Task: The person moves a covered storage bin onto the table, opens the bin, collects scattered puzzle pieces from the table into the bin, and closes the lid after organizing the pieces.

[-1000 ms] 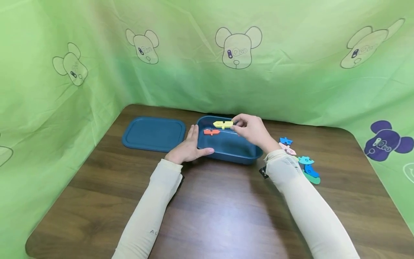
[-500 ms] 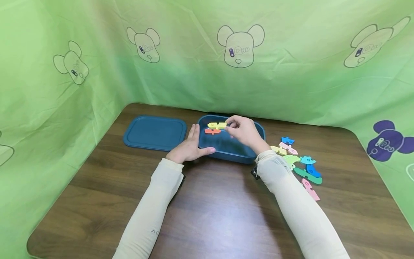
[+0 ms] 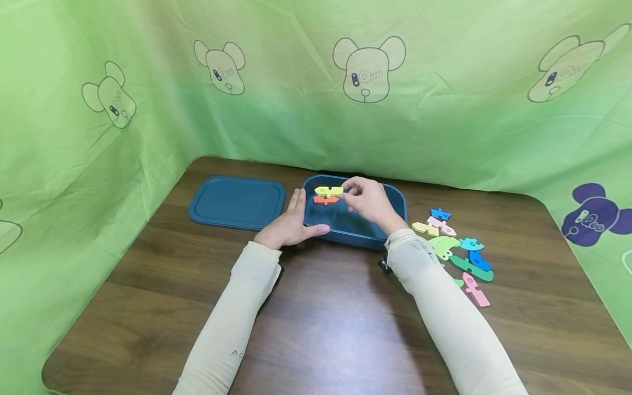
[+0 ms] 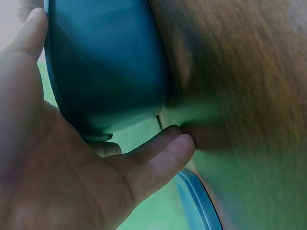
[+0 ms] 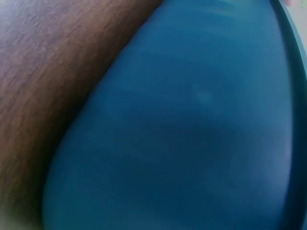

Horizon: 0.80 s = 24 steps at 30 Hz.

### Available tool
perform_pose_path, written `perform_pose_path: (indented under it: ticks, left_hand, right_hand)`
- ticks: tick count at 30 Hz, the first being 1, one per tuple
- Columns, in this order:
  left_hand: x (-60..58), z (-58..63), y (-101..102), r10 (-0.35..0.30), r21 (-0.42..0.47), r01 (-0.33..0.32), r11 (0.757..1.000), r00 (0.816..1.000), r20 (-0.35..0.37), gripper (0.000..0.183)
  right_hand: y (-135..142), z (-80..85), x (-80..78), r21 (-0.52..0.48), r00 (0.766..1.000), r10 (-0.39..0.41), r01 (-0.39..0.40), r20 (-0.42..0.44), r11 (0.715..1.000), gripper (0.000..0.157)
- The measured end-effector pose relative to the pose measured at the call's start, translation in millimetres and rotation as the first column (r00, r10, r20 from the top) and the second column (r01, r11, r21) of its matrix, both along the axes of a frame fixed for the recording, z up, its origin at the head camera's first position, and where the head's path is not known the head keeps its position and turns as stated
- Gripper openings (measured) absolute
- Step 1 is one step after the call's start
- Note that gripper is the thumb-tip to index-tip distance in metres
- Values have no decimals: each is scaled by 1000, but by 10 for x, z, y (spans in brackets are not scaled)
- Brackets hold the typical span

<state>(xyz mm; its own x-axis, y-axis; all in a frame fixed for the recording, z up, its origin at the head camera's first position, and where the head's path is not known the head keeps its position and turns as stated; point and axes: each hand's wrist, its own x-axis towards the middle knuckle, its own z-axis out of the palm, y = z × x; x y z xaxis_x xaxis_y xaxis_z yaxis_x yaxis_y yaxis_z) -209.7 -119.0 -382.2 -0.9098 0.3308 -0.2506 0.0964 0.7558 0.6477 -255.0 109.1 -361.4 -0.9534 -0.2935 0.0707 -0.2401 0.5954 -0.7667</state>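
Note:
In the head view a dark blue box (image 3: 351, 240) stands open on the table. My left hand (image 3: 288, 226) lies against its left end, fingers straight, with the thumb along the front rim. The left wrist view has that hand (image 4: 72, 163) spread at the box's corner. Over the box's left part, my right hand (image 3: 371, 203) pinches one end of a flat yellow puzzle piece (image 3: 326, 191) with a pointed tip and notches. Just below it in the view, an orange puzzle piece (image 3: 323, 201) of similar shape lies in the box. Only the box's outer wall (image 5: 182, 124) fills most of the right wrist view.
Left of the box lies its blue lid (image 3: 237, 203). Several puzzle pieces are scattered at the right, among them a light green crocodile head (image 3: 446, 244), a pink piece (image 3: 475, 291) and a blue piece (image 3: 440, 214). A green curtain (image 3: 296, 131) hangs behind the table.
My right hand has moved left with the yellow puzzle piece, bringing it close over the orange one. More loose pieces show beside the right sleeve. The left hand stays on the box.

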Motion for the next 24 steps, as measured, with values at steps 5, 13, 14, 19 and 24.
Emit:
perform_pose_path:
  ticks: [5, 13, 14, 19, 24]
  left_hand:
    - [-5, 3, -4, -2, -1, 2, 1000, 1000, 4, 116]
    - [-1, 8, -6, -1, 2, 1, 1000, 1000, 9, 117]
    - [-2, 7, -8, -1, 2, 1, 1000, 1000, 10, 117]
    - [-5, 11, -12, -4, -5, 4, 1000, 1000, 6, 116]
    - [-10, 12, -12, -4, -5, 4, 1000, 1000, 7, 116]
  right_hand:
    - [-17, -19, -11, 7, 1000, -4, 4, 3, 1000, 23]
    - [-40, -48, -23, 13, 1000, -5, 4, 17, 1000, 23]
    - [-41, -51, -25, 13, 1000, -4, 4, 18, 1000, 23]
    - [-47, -51, -31, 17, 1000, -3, 3, 27, 1000, 24]
    - [-59, -54, -32, 28, 999, -11, 9, 47, 1000, 25]
